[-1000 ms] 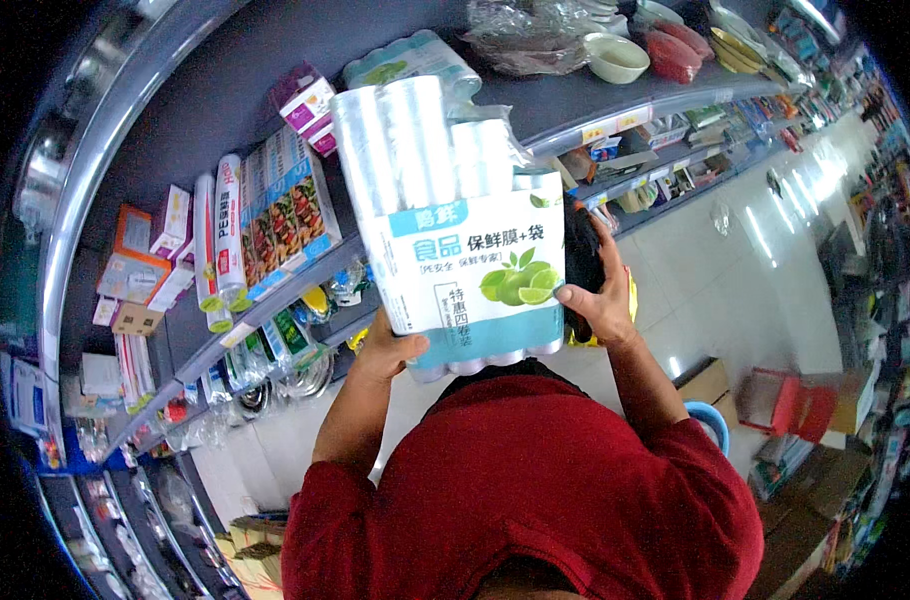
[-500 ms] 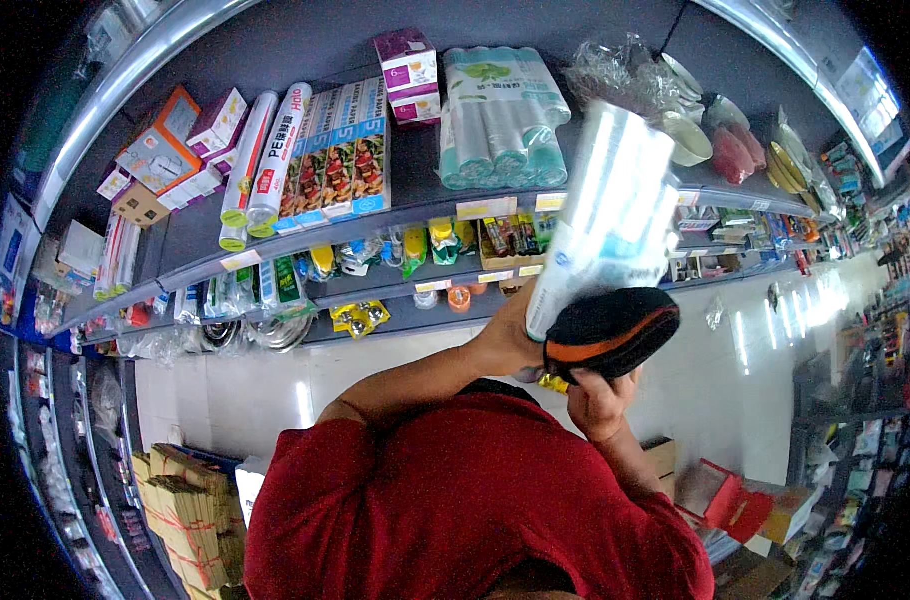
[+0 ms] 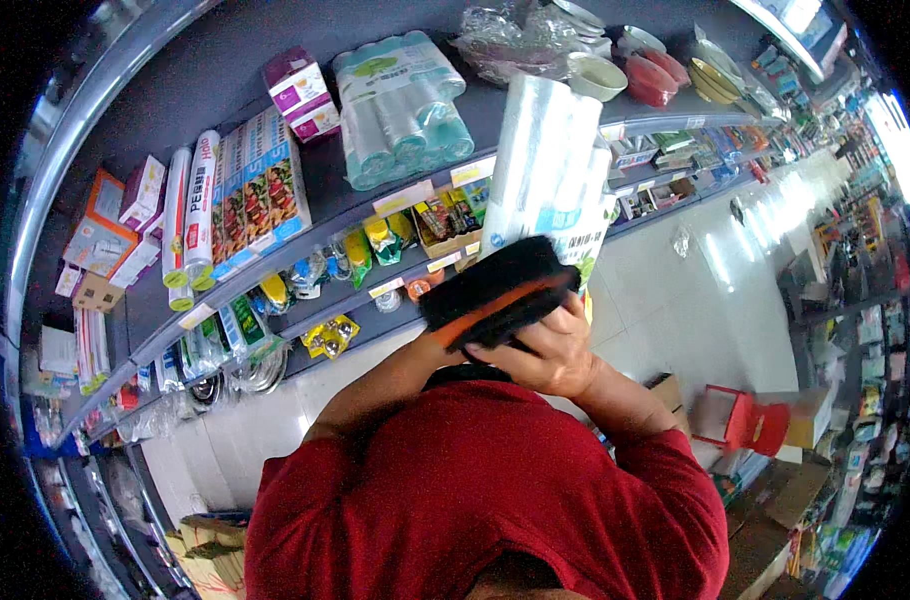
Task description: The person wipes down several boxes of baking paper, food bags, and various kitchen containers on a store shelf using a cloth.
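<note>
My right hand (image 3: 550, 350) is closed around a black bristle brush (image 3: 505, 285) with an orange band. The brush lies across the lower end of a pack of plastic film rolls (image 3: 537, 165), held up in front of the shelf. The pack is clear and white, with blue and green print. My left hand (image 3: 415, 355) is at the pack's lower end; its fingers are hidden behind the brush. A similar pack of film rolls (image 3: 400, 110) with teal ends lies on the shelf behind, left of the held one.
The upper shelf (image 3: 335, 185) also bears film boxes (image 3: 260, 190), purple-white boxes (image 3: 300, 95) and bowls (image 3: 595, 75). Small packaged goods hang and lie on the shelf below. Behind me on the right are a red box (image 3: 740, 420) and cardboard cartons (image 3: 775, 500) on the floor.
The brush has moved left and up across the pack's lower end, and now hides my left hand. The pack has turned more upright, its printed side showing more. My view has shifted to the right.
</note>
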A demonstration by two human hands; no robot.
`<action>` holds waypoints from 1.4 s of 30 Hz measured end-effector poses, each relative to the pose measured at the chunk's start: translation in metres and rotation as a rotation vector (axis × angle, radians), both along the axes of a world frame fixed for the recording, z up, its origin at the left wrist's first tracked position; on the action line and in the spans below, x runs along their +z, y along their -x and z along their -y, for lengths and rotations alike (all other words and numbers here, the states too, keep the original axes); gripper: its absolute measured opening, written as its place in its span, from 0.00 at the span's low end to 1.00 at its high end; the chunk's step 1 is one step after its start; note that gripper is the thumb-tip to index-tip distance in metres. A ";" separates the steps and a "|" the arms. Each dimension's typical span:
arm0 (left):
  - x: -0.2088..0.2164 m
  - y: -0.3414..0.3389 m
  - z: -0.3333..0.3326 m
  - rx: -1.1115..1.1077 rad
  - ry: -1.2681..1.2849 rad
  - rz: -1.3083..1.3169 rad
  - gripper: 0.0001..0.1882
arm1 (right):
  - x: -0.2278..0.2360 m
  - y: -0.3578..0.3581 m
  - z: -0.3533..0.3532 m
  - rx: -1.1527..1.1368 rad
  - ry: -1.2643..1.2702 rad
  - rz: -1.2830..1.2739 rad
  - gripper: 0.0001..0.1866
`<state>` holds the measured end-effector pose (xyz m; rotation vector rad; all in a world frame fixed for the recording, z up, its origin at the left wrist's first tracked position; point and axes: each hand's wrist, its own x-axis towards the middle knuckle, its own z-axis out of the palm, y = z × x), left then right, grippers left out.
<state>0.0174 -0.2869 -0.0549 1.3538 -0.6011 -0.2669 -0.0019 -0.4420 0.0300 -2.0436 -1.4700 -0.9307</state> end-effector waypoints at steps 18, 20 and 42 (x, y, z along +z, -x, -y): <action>-0.025 0.000 -0.042 0.325 -0.095 -0.014 0.27 | -0.015 -0.027 0.002 -0.047 -0.085 0.044 0.19; -0.003 0.008 -0.050 0.338 0.394 -0.372 0.37 | -0.033 -0.036 0.018 -0.191 -0.211 0.007 0.17; 0.042 0.026 -0.032 0.265 0.354 -0.469 0.46 | -0.044 -0.088 0.100 0.361 -1.502 -1.307 0.35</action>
